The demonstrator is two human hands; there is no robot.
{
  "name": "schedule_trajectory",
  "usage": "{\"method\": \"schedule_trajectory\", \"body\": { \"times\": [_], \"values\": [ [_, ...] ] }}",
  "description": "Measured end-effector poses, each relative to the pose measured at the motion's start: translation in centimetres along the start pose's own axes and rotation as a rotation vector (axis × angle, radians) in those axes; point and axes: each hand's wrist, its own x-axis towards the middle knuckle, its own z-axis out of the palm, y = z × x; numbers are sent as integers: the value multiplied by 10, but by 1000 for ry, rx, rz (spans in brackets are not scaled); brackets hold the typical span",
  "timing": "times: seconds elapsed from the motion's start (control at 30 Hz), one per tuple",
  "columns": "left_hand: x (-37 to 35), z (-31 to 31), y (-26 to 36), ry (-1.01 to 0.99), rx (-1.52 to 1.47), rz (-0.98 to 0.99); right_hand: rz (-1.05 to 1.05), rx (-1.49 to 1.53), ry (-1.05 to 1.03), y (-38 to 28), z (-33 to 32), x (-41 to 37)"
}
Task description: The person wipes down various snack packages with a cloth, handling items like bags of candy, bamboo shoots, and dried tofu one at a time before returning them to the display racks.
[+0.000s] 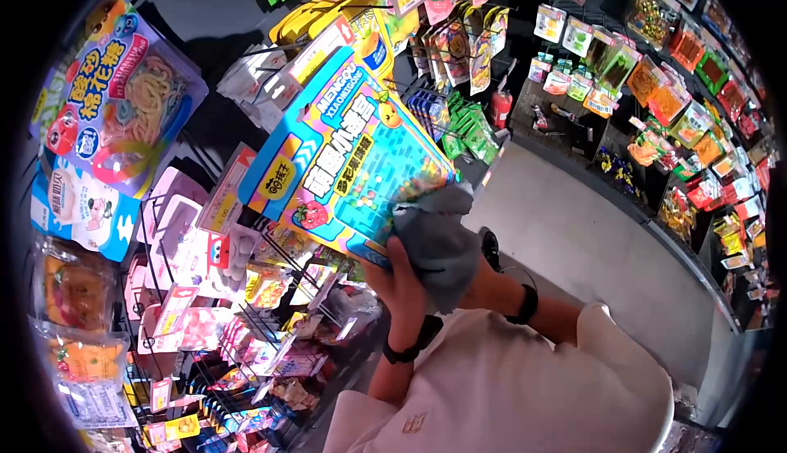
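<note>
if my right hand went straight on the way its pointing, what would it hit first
Apart from the grey cloth bunched over the right hand, probably the bright candy bag; depth there is unclear.

Bright, pinkish-white light glares off the pale packets (pixel 190 244) at left, while the back panel (pixel 209 10) above them sinks into shadow. Print on the box (pixel 340 154) is crisp; the far bags (pixel 691 127) at right look softer, and the fisheye view curves toward black, rounded corners.
</note>
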Motion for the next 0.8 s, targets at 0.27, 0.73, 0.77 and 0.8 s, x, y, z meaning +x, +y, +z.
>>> {"method": "schedule_trajectory", "body": {
  "times": [0.27, 0.73, 0.77, 0.8],
  "values": [
    [-11, 11, 6, -45, 23, -41, 29, -2, 54, 12, -12, 2],
    [-17, 32, -2, 35, -141, -153, 48, -25, 246, -6, -33, 19],
    [-14, 35, 2, 42, -149, -165, 61, -66, 95, -2, -30, 5],
    [-8, 38, 6, 54, -160, -160, 56, -108, -48, 4, -31, 0]
  ]
}}
